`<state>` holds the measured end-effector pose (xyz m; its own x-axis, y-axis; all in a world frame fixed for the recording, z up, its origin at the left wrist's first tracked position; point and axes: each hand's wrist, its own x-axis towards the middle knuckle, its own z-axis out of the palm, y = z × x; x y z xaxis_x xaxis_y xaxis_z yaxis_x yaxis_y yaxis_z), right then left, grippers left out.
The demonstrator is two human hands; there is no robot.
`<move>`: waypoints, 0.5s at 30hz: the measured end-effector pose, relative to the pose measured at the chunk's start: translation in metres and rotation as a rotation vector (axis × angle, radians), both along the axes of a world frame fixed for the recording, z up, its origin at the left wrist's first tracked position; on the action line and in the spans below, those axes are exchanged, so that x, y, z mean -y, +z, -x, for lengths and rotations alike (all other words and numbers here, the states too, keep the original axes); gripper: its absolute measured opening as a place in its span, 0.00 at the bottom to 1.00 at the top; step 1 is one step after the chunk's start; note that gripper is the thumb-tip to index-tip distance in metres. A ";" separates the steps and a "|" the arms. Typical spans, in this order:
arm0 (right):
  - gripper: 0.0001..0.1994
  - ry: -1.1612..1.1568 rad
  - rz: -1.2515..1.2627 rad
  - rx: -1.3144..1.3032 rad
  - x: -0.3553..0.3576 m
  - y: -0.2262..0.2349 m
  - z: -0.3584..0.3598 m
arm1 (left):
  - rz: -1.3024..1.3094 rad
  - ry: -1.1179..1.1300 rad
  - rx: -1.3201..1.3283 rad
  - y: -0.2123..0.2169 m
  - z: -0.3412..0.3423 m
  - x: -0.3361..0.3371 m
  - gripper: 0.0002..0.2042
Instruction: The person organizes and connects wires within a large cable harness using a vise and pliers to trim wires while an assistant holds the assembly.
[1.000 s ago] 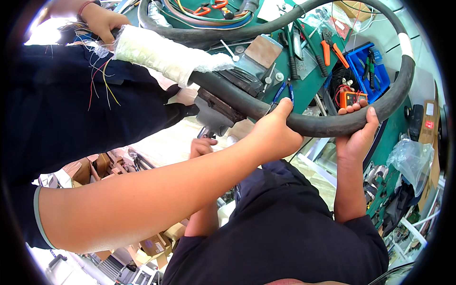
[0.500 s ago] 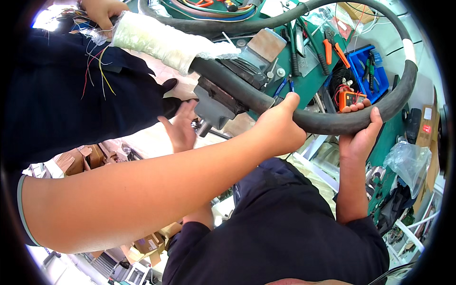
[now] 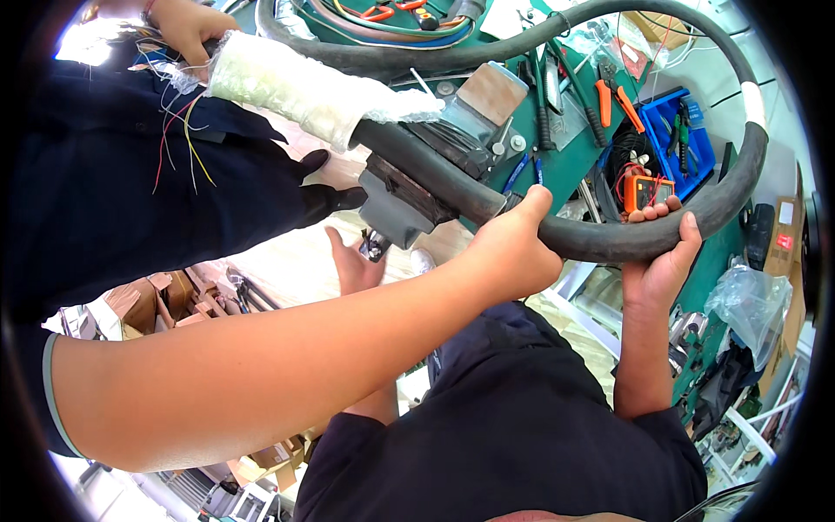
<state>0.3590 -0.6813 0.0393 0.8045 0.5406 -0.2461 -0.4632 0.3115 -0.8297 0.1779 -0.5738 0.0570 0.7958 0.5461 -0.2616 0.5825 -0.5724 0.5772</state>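
Note:
A thick black cable [image 3: 609, 238] bends in a large loop before me. My right hand [image 3: 657, 252] is wrapped round it from below, the thumb on the near side. My left hand [image 3: 355, 265] is at the metal screw end [image 3: 374, 245] of a grey bench vise [image 3: 391, 209]; its thumb stands apart, the other fingers partly hidden. Over the vise runs the cable, its left part covered by a whitish plastic-wrapped sleeve [image 3: 283, 87]. A co-worker's hand [image 3: 517, 248] grips the cable between my hands. Their other hand [image 3: 187, 35] is at the wire end.
Thin loose wires [image 3: 187, 143] hang beside the co-worker's dark clothes. On the green table [image 3: 557, 174] lie orange-handled pliers [image 3: 619, 104], an orange multimeter [image 3: 648, 191], a blue tool box [image 3: 696, 170] and several hand tools. Cardboard boxes [image 3: 161, 300] stand on the floor at left.
My left hand has shifted down and slightly right beside the vise, its fingers less spread. The cable section by my right hand sits a little lower; that hand keeps its grip.

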 end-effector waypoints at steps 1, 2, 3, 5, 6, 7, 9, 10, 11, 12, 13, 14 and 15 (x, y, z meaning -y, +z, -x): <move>0.16 -0.004 0.003 0.002 -0.001 0.001 0.002 | 0.419 0.247 0.115 0.003 0.000 0.002 0.15; 0.16 -0.008 0.006 0.003 -0.002 0.002 0.003 | 0.407 0.195 0.125 -0.002 0.002 0.002 0.15; 0.16 0.003 0.000 0.000 -0.002 0.002 0.003 | 0.394 0.143 0.134 -0.009 0.005 0.002 0.15; 0.16 0.013 -0.017 -0.001 0.000 0.002 0.001 | 0.365 0.026 0.155 -0.017 0.006 0.001 0.15; 0.16 0.008 -0.018 -0.004 0.000 0.002 0.000 | 0.348 0.027 0.158 -0.020 0.006 0.004 0.15; 0.16 0.008 -0.017 -0.007 -0.001 0.001 0.000 | 0.332 0.032 0.162 -0.017 0.006 0.005 0.15; 0.15 0.010 -0.005 -0.007 -0.001 0.002 0.001 | 0.303 0.136 0.170 -0.007 0.006 0.006 0.15; 0.15 0.026 0.005 -0.002 -0.007 0.001 0.003 | 0.302 0.189 0.210 -0.009 0.013 0.003 0.15; 0.15 0.018 0.010 0.000 -0.005 0.002 0.002 | 0.291 0.235 0.260 -0.007 0.018 -0.001 0.15; 0.15 0.013 0.004 0.004 -0.003 0.002 0.001 | 0.275 0.283 0.320 -0.007 0.024 -0.007 0.14; 0.16 0.014 0.007 0.015 -0.004 0.004 0.002 | 0.259 0.348 0.390 -0.009 0.034 -0.013 0.14; 0.16 0.014 0.016 0.018 -0.004 0.004 0.004 | 0.247 0.420 0.467 -0.012 0.045 -0.020 0.14; 0.16 0.013 0.026 0.022 -0.003 0.005 0.004 | 0.234 0.488 0.540 -0.015 0.055 -0.027 0.14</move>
